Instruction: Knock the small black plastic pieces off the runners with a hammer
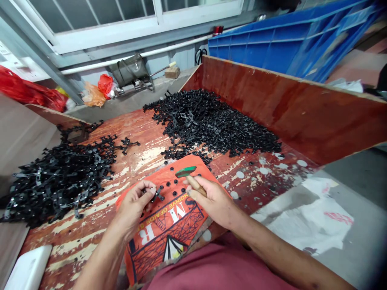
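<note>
My left hand (139, 197) pinches a small black plastic part (158, 195) between thumb and fingertips, above an orange printed cloth (140, 259). My right hand (213, 197) is closed around the wooden handle of a small knife (185, 172), whose short curved blade looks green and points up and left. Several small round black pieces (168, 184) lie on the cloth between the two hands. Part of the black plastic part is hidden by my left fingers.
A heap of black parts (60, 181) lies to the left on the worn red board (90, 229). Another large heap (211, 125) lies behind the cloth, against a wooden side wall (272, 100). Beyond stands a blue crate (260, 56). A white object (28, 268) sits front left.
</note>
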The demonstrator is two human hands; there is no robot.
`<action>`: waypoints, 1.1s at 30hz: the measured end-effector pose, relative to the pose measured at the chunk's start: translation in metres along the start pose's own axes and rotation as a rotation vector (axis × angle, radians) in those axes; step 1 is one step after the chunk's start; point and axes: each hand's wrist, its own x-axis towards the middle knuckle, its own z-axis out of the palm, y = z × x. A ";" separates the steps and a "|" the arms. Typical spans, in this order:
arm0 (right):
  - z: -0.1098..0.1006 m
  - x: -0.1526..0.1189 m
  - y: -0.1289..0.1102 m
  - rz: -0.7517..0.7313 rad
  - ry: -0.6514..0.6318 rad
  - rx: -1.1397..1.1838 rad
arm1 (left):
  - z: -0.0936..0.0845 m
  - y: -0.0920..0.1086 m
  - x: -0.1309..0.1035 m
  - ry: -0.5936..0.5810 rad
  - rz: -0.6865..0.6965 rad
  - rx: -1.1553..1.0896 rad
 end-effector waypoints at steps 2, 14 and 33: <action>-0.010 -0.005 0.005 -0.001 0.010 -0.156 | -0.004 -0.001 0.009 -0.061 -0.027 -0.041; -0.022 -0.019 0.020 0.038 0.040 -0.239 | 0.002 -0.008 0.042 -0.036 -0.101 -0.010; -0.015 0.003 -0.006 -0.182 -0.076 -0.501 | 0.003 -0.014 0.053 -0.079 -0.066 0.023</action>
